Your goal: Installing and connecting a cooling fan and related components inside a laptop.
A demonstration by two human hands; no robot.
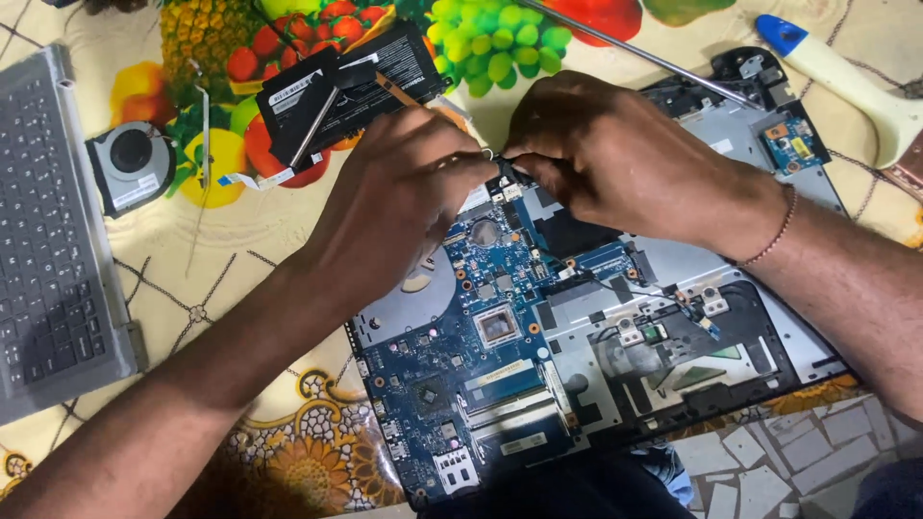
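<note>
An opened laptop base lies in front of me with its blue motherboard exposed. My left hand and my right hand meet over the board's far edge. Their fingertips pinch a small dark connector or cable end there. What exactly sits between the fingers is mostly hidden. A thin bracelet circles my right wrist.
A grey keyboard panel lies at the left, a cooling fan beside it. A black flat battery pack rests beyond my left hand. A white-handled tool with a blue tip and a thin metal rod lie at the far right, on a fruit-patterned cloth.
</note>
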